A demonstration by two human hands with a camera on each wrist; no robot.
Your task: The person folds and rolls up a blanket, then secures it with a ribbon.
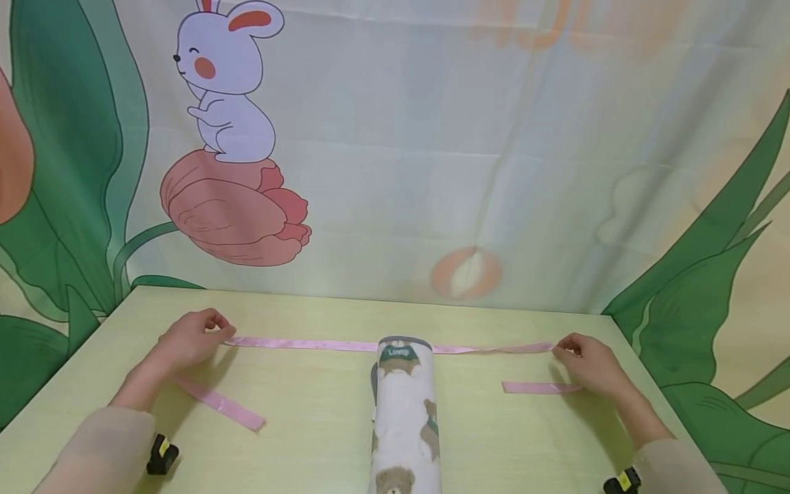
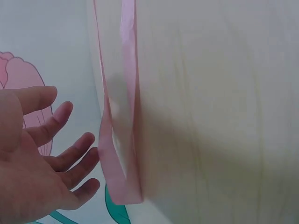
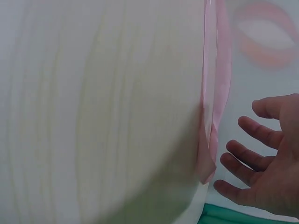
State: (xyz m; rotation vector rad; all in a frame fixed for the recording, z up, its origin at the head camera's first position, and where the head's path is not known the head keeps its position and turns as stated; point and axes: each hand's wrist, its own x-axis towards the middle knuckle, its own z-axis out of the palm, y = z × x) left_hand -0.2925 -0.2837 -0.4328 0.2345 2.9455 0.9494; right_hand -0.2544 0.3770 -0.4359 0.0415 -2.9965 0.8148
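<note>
Our left hand and right hand sit at opposite ends of the pink ribbon. We can't tell if either holds it: head view has fingertips meeting at the ribbon, wrist views have fingers spread, ribbon just beside.

Largest down: we face a printed sheet behind the table, showing a white rabbit on a pink flower. Table is pale yellow.

Bear-print tube is at table centre, between our hands, grey trim round its far end. Ribbon runs across the table, its middle hidden by the tube; over or under, we can't tell. Wrist views show it folded back at both sides. Left tail slants nearer us; right tail is near our right hand.

Smallest: black-and-yellow boxes by both cuffs.
</note>
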